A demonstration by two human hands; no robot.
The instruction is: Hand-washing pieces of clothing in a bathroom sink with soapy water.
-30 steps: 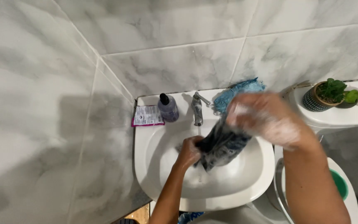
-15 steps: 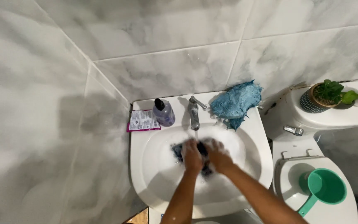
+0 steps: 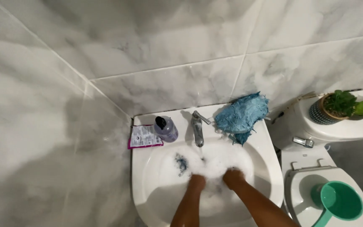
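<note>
I see both hands low in the centre of the frame, sunk in white foam (image 3: 215,162) inside the one white sink (image 3: 148,197). My left hand (image 3: 197,181) and right hand (image 3: 233,177) sit just beside each other; suds cover the fingers, so I cannot tell whether they are clenched or released, or what they grasp. A small dark blue bit of cloth (image 3: 181,162) pokes out of the foam to the left of the hands. One chrome faucet (image 3: 197,129) stands above the foam. On the sink's rim I count one purple soap bottle (image 3: 166,128), one flat sachet (image 3: 143,136) left of it, and one light blue rag (image 3: 242,116) at the right. At the right edge sit one toilet (image 3: 299,189), one green scoop (image 3: 339,201) on its lid, and one potted plant (image 3: 335,107) on the tank.
</note>
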